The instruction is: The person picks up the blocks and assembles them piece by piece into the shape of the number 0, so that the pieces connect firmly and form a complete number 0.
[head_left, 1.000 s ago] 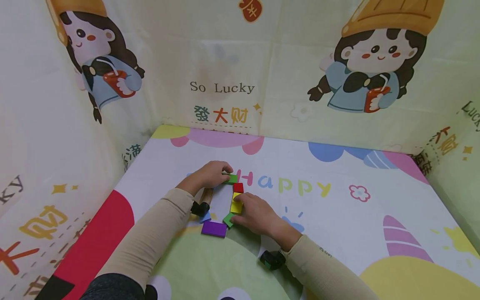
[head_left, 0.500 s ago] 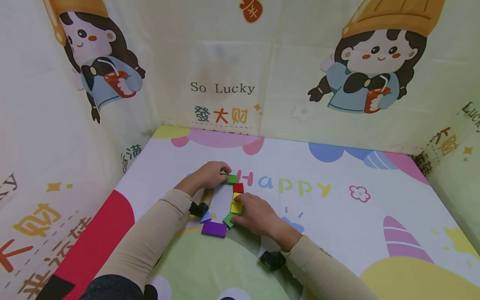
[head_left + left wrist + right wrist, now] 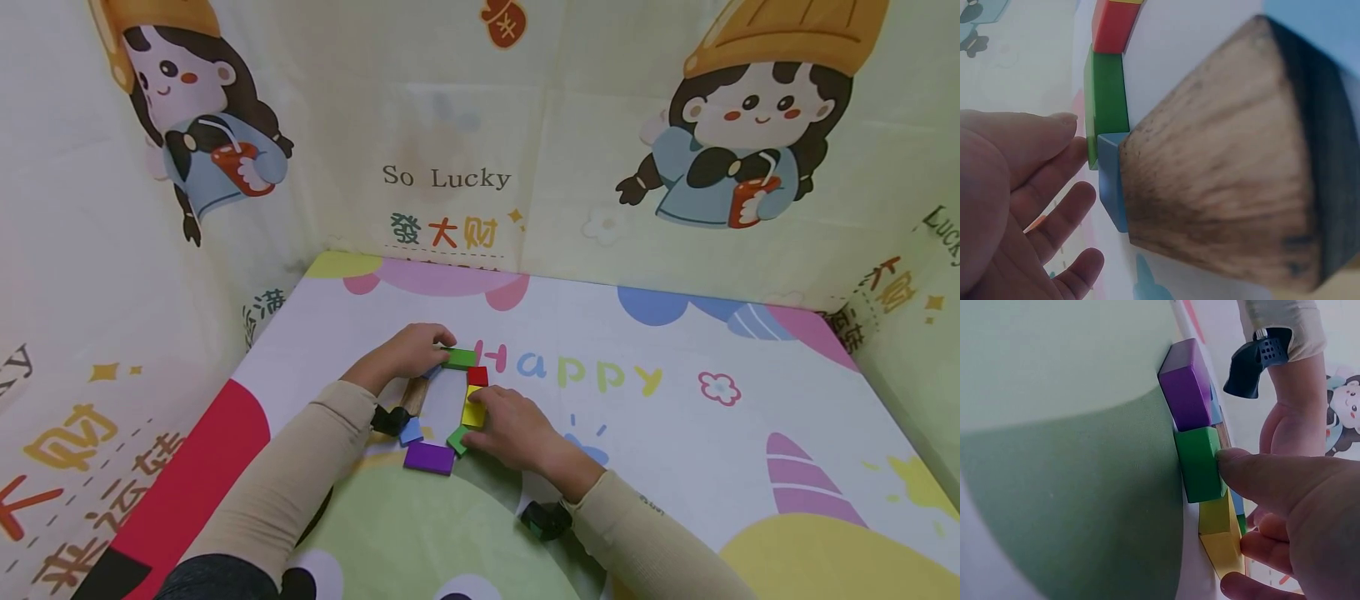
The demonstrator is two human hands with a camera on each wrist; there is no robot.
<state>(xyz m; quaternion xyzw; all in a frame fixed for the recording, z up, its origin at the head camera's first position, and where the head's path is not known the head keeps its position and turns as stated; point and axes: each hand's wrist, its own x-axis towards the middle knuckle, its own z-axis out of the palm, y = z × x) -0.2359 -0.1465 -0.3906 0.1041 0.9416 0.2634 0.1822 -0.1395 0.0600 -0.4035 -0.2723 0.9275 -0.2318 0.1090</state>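
Several coloured blocks form a ring on the printed mat. At its far end my left hand (image 3: 411,350) is beside the long green block (image 3: 460,359), fingers loosely extended; in the left wrist view the fingertips are right at that block's outer side. A blue block (image 3: 1112,181) meets it, followed by a bare wooden block (image 3: 1229,162). My right hand (image 3: 517,429) is at the ring's right side: its thumb touches the small green block (image 3: 1199,465), and its relaxed fingers reach along the yellow block (image 3: 1219,534). A red block (image 3: 477,377) sits between yellow and long green.
A purple block (image 3: 429,458) lies at the ring's near end, with a light blue block (image 3: 411,431) just behind it. Printed cloth walls (image 3: 555,167) stand behind and at both sides of the mat (image 3: 675,467). Black wrist cameras (image 3: 546,521) are strapped under both wrists.
My left hand has slid slightly left, uncovering more of the long green block, the blue block and the wooden one. My right hand and the ring's blocks stay where they were.
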